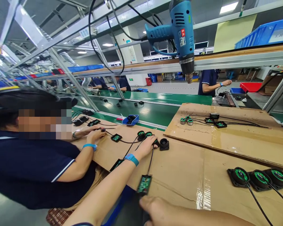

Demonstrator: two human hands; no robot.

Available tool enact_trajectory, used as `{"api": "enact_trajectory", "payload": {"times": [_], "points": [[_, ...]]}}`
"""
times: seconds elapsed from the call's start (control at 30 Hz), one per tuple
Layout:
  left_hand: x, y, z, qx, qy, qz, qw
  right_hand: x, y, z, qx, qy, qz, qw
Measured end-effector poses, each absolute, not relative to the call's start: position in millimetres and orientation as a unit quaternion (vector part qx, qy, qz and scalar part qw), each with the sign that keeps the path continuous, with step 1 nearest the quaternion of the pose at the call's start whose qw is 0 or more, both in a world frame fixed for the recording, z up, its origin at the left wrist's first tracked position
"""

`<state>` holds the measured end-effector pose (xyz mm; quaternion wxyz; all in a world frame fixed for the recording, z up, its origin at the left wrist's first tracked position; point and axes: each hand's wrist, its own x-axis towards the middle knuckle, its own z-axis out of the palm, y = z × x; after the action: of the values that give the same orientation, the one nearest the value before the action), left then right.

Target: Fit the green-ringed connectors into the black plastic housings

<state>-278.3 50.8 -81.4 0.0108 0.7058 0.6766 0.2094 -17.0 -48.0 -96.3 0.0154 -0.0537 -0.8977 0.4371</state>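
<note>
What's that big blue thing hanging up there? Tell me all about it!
It is a heat gun, shaped like a chunky hairdryer. Its body looks like blue plastic, with air slots near the top and a red-and-white label on the side. The handle sticks out to the left with a black cord leaving it. Its metal nozzle points straight down over the cardboard-covered bench. No hand touches it.

Left hand (147, 145) on black round part (164, 143), right hand (155, 211) near circuit board (144, 184), cardboard (184, 175)

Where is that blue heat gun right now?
The blue heat gun hangs nozzle-down from overhead at the top centre of the head view, above the raised cardboard sheet and the green conveyor belt.
</note>
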Motion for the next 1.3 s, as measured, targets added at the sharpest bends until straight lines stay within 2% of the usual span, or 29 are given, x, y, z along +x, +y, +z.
{"api": "enact_trajectory", "payload": {"times": [0.1, 0.23, 0.37, 0.43, 0.53, 0.67, 1.0, 1.17, 1.3], "points": [[-282, 56, -79, 0.715, 0.668, 0.204, 0.029, -59, -61, -109, 0.033, -0.899, 0.436, 0.027], [-289, 57, -77, 0.720, 0.660, 0.205, 0.058, -65, -23, -97, 0.018, -0.923, 0.381, 0.056], [-295, 51, -69, 0.719, 0.662, 0.199, 0.072, -36, 108, -55, -0.182, -0.942, 0.213, 0.186], [-292, 45, -60, 0.714, 0.669, 0.199, 0.065, -23, 189, -37, -0.324, -0.917, 0.122, 0.197], [-277, 38, -47, 0.695, 0.684, 0.221, 0.030, -10, 289, -28, -0.503, -0.849, 0.035, 0.158], [-245, 42, -43, 0.709, 0.665, 0.235, 0.008, -11, 344, -36, -0.558, -0.821, 0.079, 0.090], [-187, 65, -59, 0.700, 0.684, 0.200, 0.046, -25, 314, -30, -0.572, -0.801, 0.129, 0.120], [-130, 54, -87, 0.631, 0.702, 0.311, 0.110, 17, 241, -32, -0.519, -0.827, 0.156, 0.150], [-79, 59, -106, 0.577, 0.659, 0.424, 0.231, 67, 168, -42, -0.470, -0.803, 0.257, 0.263]]}}
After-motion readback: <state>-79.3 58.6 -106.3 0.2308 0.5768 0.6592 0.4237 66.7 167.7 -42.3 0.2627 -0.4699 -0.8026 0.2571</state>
